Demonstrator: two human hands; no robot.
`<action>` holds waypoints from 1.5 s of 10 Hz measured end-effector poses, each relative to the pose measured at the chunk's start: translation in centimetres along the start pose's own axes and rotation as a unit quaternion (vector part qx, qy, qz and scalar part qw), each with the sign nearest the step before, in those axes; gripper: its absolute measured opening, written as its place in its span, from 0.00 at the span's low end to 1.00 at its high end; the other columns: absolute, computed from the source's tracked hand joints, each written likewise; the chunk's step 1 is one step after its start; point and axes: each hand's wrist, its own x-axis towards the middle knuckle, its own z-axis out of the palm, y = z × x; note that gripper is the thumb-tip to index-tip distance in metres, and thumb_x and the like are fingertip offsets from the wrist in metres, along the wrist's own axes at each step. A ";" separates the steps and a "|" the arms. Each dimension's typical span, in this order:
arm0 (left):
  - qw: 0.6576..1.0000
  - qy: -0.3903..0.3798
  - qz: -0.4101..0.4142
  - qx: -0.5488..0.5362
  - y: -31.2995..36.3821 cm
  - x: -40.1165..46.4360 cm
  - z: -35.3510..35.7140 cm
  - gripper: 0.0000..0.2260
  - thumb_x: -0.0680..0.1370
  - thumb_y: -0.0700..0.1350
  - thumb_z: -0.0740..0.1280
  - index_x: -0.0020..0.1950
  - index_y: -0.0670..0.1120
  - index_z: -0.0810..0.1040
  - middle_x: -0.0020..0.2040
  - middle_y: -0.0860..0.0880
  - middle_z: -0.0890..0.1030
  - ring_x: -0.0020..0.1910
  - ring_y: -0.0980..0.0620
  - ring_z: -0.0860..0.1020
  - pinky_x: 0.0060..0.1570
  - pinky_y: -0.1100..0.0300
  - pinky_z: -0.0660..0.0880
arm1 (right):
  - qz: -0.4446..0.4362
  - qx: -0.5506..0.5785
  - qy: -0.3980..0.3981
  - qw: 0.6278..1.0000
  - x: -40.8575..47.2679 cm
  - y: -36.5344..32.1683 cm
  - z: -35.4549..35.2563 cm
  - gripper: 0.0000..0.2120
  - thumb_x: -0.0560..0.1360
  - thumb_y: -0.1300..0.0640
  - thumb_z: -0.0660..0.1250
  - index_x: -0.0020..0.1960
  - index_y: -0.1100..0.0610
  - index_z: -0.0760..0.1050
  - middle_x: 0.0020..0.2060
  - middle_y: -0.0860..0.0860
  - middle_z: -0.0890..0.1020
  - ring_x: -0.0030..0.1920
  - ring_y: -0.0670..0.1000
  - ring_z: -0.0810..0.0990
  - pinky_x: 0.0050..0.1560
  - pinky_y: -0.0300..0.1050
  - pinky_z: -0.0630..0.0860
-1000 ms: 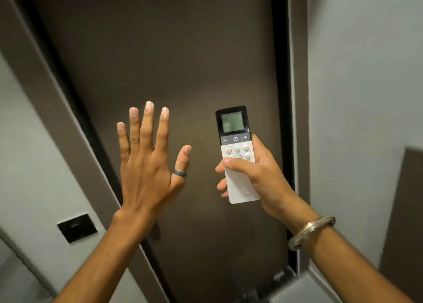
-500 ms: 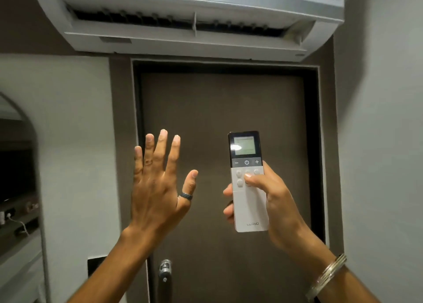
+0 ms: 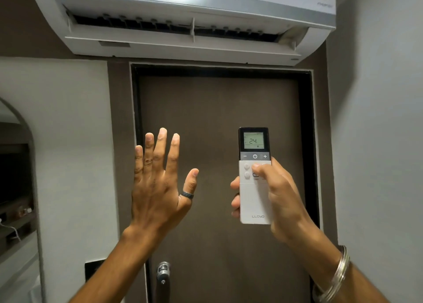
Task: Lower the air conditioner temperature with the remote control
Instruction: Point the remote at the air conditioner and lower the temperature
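Observation:
A white wall air conditioner (image 3: 183, 12) hangs above a dark door, its flap open. My right hand (image 3: 279, 195) grips a white remote control (image 3: 254, 202) upright in front of the door. Its screen reads 24. My thumb rests on the white buttons just below the dark strip with the minus, power and plus keys. My left hand (image 3: 158, 183) is raised to the left of the remote, palm away from me, fingers spread, holding nothing. It wears a dark ring on the thumb.
The brown door (image 3: 217, 110) with a metal handle (image 3: 163, 273) fills the middle. Grey walls stand on both sides. An arched mirror (image 3: 16, 176) is at the far left, and a black switch plate (image 3: 93, 268) sits beside the door.
My view has tilted up from the door to the air conditioner. Both hands stay raised. My right thumb has shifted up the remote's white buttons, towards the dark key strip.

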 end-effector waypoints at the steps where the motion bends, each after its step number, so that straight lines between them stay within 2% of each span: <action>1: 1.000 -0.001 0.002 -0.007 0.4 0.1 0.3 0.35 0.83 0.62 0.56 0.85 0.44 0.59 0.86 0.41 0.55 0.86 0.42 0.48 0.85 0.47 0.41 | -0.002 -0.007 -0.004 1.000 -0.1 -0.3 -0.4 0.14 0.75 0.53 0.62 0.58 0.56 0.75 0.39 0.61 0.86 0.28 0.61 0.83 0.30 0.55 0.83; 4: 0.999 0.002 0.006 -0.035 1.5 0.7 1.4 0.35 0.83 0.62 0.56 0.85 0.43 0.58 0.86 0.41 0.55 0.86 0.41 0.49 0.85 0.45 0.45 | -0.030 -0.030 -0.030 0.999 -0.1 -1.5 -1.0 0.11 0.78 0.52 0.61 0.57 0.54 0.76 0.40 0.61 0.86 0.30 0.62 0.83 0.31 0.55 0.84; 9: 0.999 0.009 0.006 -0.046 2.0 0.7 2.4 0.37 0.82 0.62 0.57 0.85 0.43 0.56 0.86 0.41 0.54 0.86 0.43 0.47 0.85 0.45 0.44 | -0.044 -0.049 -0.014 0.998 0.2 -1.7 -1.8 0.10 0.77 0.52 0.61 0.55 0.53 0.76 0.39 0.60 0.87 0.29 0.61 0.83 0.29 0.55 0.84; 13: 0.999 0.013 0.012 -0.050 2.4 0.5 3.0 0.37 0.83 0.62 0.57 0.85 0.43 0.55 0.86 0.41 0.53 0.86 0.43 0.47 0.85 0.44 0.45 | -0.048 -0.054 -0.011 0.997 0.2 -1.9 -2.2 0.12 0.77 0.52 0.61 0.57 0.56 0.74 0.37 0.57 0.87 0.28 0.59 0.83 0.28 0.53 0.84; 15: 0.998 0.014 0.013 -0.057 2.6 0.4 3.0 0.36 0.83 0.63 0.55 0.85 0.44 0.55 0.86 0.42 0.53 0.86 0.43 0.47 0.85 0.46 0.43 | -0.055 -0.053 -0.011 0.997 0.4 -1.8 -2.4 0.11 0.78 0.52 0.61 0.57 0.55 0.74 0.36 0.57 0.87 0.27 0.58 0.83 0.28 0.54 0.84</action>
